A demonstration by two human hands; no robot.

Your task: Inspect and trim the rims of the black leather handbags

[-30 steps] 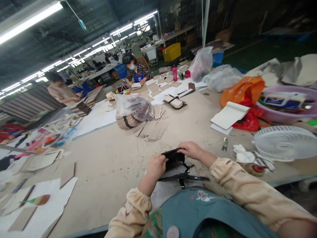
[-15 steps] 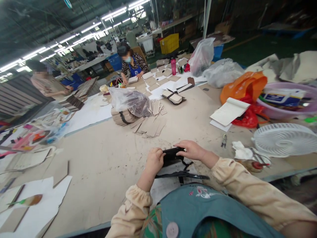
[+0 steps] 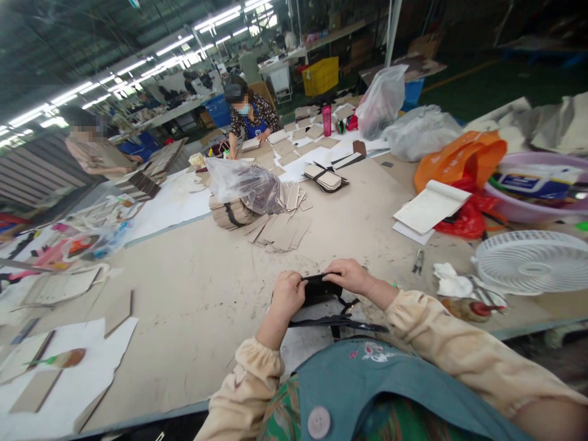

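Note:
A black bag-like piece with straps (image 3: pixel 316 293) is held up at the table's near edge, just in front of my apron. My left hand (image 3: pixel 288 295) pinches its upper left edge between thumb and fingers. At its upper right edge, my right hand (image 3: pixel 349 277) grips with the thumb beneath and the fingers over the top. Black straps (image 3: pixel 337 321) hang below it, over a white sheet. What exact kind of article this is, I cannot make out.
Thin board pieces (image 3: pixel 278 231) lie fanned beyond my hands beside a clear plastic bag (image 3: pixel 245 180). Rightward are a notepad (image 3: pixel 432 205), snips (image 3: pixel 418 261), a white fan grille (image 3: pixel 535 263) and a glue bottle (image 3: pixel 473 308). Another glue bottle (image 3: pixel 68 358) lies left. A co-worker (image 3: pixel 250 116) sits across the table.
The black piece has tilted a little, and my right hand's fingers have closed down on its top edge. My left hand keeps its pinch. The view has shifted slightly.

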